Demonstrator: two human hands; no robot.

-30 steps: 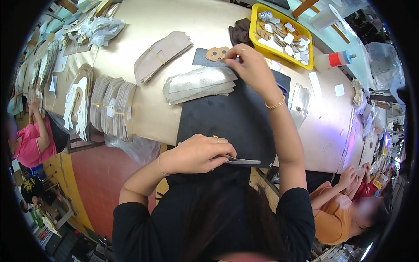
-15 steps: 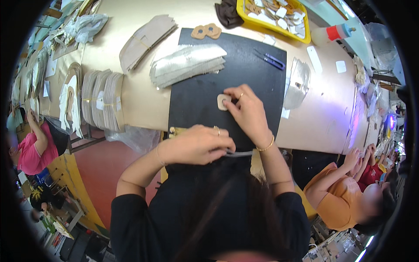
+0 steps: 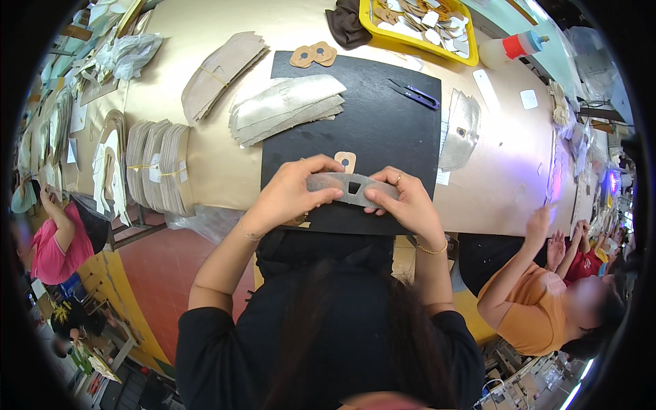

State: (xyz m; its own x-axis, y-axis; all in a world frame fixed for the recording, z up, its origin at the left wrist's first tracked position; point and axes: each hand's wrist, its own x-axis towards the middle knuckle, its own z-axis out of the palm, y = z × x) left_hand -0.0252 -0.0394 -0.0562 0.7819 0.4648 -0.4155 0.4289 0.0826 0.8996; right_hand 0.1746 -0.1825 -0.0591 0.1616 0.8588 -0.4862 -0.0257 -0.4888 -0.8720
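Between them, my left hand (image 3: 301,188) and my right hand (image 3: 403,198) hold a curved grey fabric piece (image 3: 333,181) with a dark square hole in its middle. Fingers of both hands are closed on its two ends. Just beyond it, on the black mat (image 3: 389,130), lies a small tan patch (image 3: 346,161) with a round hole. A stack of silvery-grey pieces (image 3: 290,102) rests at the mat's upper left. Above that sit several tan patches (image 3: 313,55) like the small one. Purple thread snips (image 3: 417,94) lie at the upper right of the mat.
A yellow tray (image 3: 417,39) of small pieces stands at the back beside a bottle with a red band (image 3: 514,48). Bundled beige pieces (image 3: 222,74) and upright stacks (image 3: 160,167) are on the left. More grey pieces (image 3: 461,133) lie right of the mat. A co-worker in orange (image 3: 526,307) sits at right.
My right hand has let go of the small tan patch and come nearer to me. Both hands now hold the grey piece up, stretched between them over the mat's near part.
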